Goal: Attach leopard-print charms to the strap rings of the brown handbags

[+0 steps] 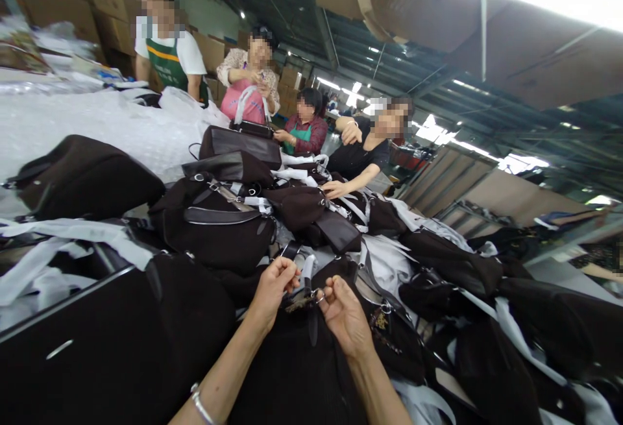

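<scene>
In the lower middle, a dark brown handbag [292, 373] lies in front of me, with both my hands over its top. My right hand [346, 315] pinches a small silver metal ring [318, 296] between thumb and fingers. A dark charm [299, 303] with goldish bits hangs beside that ring, close to the bag's wrapped strap [307, 270]. My left hand [278, 285] is closed in a pinch just left of the charm; what its fingertips hold, if anything, is too small to make out. To the right, another bag carries a beaded charm [382, 327].
Dark handbags [219, 217] with white-wrapped straps are heaped all around. A co-worker's hand [335, 189] rests on the far side of the heap. Several people work behind it. Bubble wrap [107, 120] covers the left side, and cardboard boxes [114, 32] stack up behind.
</scene>
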`<state>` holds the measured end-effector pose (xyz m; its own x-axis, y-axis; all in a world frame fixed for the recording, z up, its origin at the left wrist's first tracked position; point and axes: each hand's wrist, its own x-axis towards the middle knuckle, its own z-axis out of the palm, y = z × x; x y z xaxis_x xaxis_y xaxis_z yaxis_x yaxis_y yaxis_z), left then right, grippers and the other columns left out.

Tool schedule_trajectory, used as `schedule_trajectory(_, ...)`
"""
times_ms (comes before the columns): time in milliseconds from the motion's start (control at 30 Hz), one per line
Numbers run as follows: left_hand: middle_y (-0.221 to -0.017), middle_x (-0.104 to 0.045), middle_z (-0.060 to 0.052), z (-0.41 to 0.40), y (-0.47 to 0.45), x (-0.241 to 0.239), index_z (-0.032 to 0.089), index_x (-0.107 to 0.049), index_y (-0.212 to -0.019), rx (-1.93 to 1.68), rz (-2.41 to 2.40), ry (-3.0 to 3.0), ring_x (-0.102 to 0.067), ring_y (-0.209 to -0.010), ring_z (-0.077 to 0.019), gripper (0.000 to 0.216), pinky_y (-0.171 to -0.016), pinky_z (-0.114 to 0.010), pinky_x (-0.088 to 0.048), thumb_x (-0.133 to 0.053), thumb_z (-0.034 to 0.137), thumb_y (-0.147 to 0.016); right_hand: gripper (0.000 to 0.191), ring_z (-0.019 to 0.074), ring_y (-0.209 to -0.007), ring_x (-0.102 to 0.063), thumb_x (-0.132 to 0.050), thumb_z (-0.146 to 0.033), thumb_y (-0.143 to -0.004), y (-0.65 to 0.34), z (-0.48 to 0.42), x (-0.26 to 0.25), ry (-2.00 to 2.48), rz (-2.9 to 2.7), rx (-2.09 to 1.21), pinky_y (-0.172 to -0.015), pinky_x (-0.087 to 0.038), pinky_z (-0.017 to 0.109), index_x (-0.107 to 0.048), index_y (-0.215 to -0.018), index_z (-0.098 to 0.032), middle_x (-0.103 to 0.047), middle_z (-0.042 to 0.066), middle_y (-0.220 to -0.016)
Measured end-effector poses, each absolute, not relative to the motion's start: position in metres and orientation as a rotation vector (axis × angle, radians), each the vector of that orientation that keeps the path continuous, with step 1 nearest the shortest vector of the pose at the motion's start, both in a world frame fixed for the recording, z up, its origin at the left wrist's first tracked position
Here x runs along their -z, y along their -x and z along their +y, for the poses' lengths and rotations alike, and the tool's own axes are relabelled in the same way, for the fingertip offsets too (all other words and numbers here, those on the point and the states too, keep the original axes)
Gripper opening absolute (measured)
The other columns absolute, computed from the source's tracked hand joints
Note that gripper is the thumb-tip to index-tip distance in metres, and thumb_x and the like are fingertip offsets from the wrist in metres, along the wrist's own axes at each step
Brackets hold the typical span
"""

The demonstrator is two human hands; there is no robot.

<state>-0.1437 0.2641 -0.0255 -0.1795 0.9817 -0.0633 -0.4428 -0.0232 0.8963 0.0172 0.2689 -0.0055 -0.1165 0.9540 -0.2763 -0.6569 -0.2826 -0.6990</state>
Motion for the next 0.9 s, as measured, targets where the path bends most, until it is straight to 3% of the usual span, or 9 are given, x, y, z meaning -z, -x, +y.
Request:
schedule_trajectory(133,-0.066,-0.062,0.001,0.261,0.144,0.03,0.017,-0.06,-0.078,-1.515,0.996,-0.761,-0.051,-0.058,-0.0093,0.031,-0.058,-0.021,-0.039,-0.066,0.046,-0.082,0.028,0.0059,-0.065,-0.06,-0.088,-0.025,-0.065,-0.016,0.265,0.001,0.865,-0.588,-1.685,-0.062,-0.058,0.021,-0.069,-0.083,-0.017,-0.068,-0.003,-0.083)
schedule_trajectory(467,-0.068,-0.06,0.002,0.262,0.139,0.031,0.02,-0.056,-0.074,-1.444,1.167,-0.946,-0.051,-0.059,-0.0122,0.024,-0.058,-0.023,-0.037,-0.059,0.042,-0.082,0.042,0.0092,-0.059,-0.062,-0.089,-0.042,-0.059,-0.019,0.254,0.009,1.175,-0.797,-1.378,-0.057,-0.056,0.022,-0.066,-0.081,-0.015,-0.068,-0.001,-0.073)
schedule_trajectory(633,-0.061,-0.055,0.004,0.259,0.13,0.046,0.021,-0.051,-0.063,-1.32,1.417,-1.122,-0.051,-0.062,-0.0152,0.02,-0.062,-0.026,-0.037,-0.055,0.032,-0.08,0.054,0.012,-0.066,-0.066,-0.095,-0.04,-0.044,-0.026,0.245,0.022,1.166,-0.503,-1.388,-0.058,-0.059,0.025,-0.063,-0.081,-0.018,-0.071,-0.001,-0.076)
schedule_trajectory(700,-0.072,-0.063,0.001,0.253,0.128,0.045,0.022,-0.053,-0.069,-1.344,1.367,-1.149,-0.056,-0.069,-0.0167,0.02,-0.067,-0.026,-0.04,-0.052,0.033,-0.084,0.06,0.0123,-0.062,-0.066,-0.095,-0.043,-0.04,-0.029,0.238,0.028,1.227,-0.456,-1.386,-0.056,-0.059,0.025,-0.061,-0.083,-0.018,-0.072,0.0,-0.073)
schedule_trajectory(800,-0.102,-0.069,-0.004,0.241,0.127,0.036,0.022,-0.059,-0.081,-1.352,1.178,-1.354,-0.062,-0.092,-0.0194,0.021,-0.08,-0.028,-0.043,-0.046,0.036,-0.092,0.061,0.0139,-0.062,-0.067,-0.09,-0.053,-0.047,-0.035,0.224,0.032,1.348,-0.569,-1.321,-0.055,-0.058,0.026,-0.06,-0.087,-0.018,-0.074,0.003,-0.077)
schedule_trajectory(900,-0.102,-0.072,-0.005,0.234,0.127,0.033,0.026,-0.065,-0.093,-1.153,1.05,-1.568,-0.065,-0.092,-0.0209,0.019,-0.079,-0.028,-0.043,-0.048,0.035,-0.093,0.057,0.0159,-0.066,-0.069,-0.085,-0.058,-0.056,-0.038,0.21,0.031,1.375,-0.7,-1.267,-0.058,-0.058,0.027,-0.058,-0.087,-0.018,-0.074,0.004,-0.078)
